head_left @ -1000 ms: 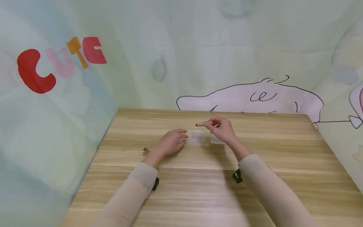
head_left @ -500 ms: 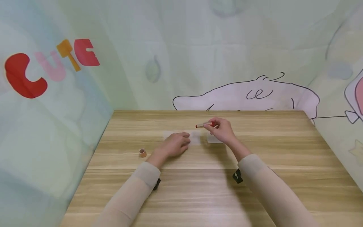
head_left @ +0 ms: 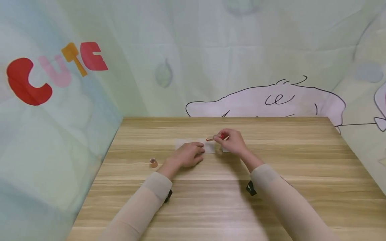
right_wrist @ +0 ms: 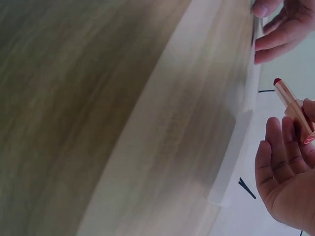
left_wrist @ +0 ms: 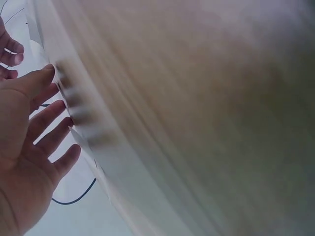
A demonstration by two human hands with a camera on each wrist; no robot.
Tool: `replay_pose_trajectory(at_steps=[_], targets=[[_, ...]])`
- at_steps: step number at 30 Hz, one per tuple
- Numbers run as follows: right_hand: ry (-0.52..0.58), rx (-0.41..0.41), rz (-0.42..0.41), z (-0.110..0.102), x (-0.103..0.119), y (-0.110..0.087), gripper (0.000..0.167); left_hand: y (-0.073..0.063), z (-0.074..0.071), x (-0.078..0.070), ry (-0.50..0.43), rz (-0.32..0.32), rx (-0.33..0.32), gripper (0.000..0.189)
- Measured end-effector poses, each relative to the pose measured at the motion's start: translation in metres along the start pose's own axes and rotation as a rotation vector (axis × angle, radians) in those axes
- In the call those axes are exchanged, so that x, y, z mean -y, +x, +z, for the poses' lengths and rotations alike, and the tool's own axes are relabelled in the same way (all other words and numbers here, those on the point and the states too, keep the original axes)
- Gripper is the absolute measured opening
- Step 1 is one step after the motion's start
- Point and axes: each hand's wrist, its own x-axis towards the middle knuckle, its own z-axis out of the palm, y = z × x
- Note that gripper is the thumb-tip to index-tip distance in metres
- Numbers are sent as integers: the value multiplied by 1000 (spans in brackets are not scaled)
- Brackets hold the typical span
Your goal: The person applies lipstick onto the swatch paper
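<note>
In head view only — lipstick cap [head_left: 154, 163]

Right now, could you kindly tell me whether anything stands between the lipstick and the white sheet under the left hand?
Nothing visible stands between the lipstick and the bare right end of the white sheet; the left hand covers part of it, left of the lipstick's tip.

The word "CUTE" [head_left: 58, 81], large capital letters in red, pink and orange, on the pale left-hand wall [head_left: 57, 140]
</note>
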Motion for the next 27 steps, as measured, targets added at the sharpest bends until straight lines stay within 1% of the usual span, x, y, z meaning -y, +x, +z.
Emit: replay_pose_trajectory(at_steps=[6, 8, 13, 19, 23, 27], targets=[[-55, 40, 4, 5, -1, 0, 17, -1, 0, -1, -11, 8, -10, 36], [-80, 37, 6, 6, -1, 0, 18, -1, 0, -1, -13, 10, -15, 36], [-134, 22, 14, 7, -1, 1, 20, 0, -3, -3, -19, -5, -3, 37], [-137, 35, 17, 10, 0, 3, 22, 0, -3, -2, -16, -18, 3, 38], [-135, 42, 9, 11, 1, 3, 23, -1, -3, -1, -30, -19, 13, 38], [-124, 52, 19, 13, 1, 3, 25, -2, -3, 1, -48, -28, 26, 39]])
